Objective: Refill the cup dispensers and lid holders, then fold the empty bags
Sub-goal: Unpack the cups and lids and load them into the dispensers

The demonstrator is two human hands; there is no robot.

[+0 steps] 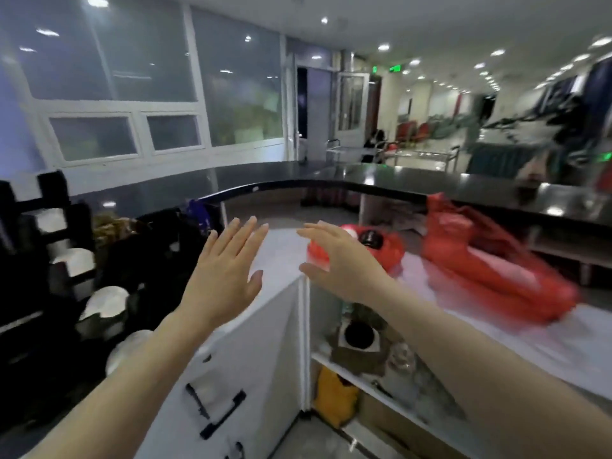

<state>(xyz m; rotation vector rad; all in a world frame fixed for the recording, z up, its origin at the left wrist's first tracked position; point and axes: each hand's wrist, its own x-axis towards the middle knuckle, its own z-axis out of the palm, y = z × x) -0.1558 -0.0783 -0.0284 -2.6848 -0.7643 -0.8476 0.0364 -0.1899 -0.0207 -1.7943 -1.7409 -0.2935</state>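
Both hands empty, left hand point(222, 276) and right hand point(341, 260) spread; red bag point(490, 260) at 3 o'clock might slide off if grabbed sloppily.

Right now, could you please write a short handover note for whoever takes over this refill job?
Left hand: open, holding nothing, raised over the white counter.
Right hand: open, empty, reaching toward the small red bag.
Large red bag lies on the counter to the right, still bulging.
Black dispenser rack stands at left; white cups show in it, fill level unclear through blur.
Done: cannot tell. Left: empty the bags into the rack, then fold them.
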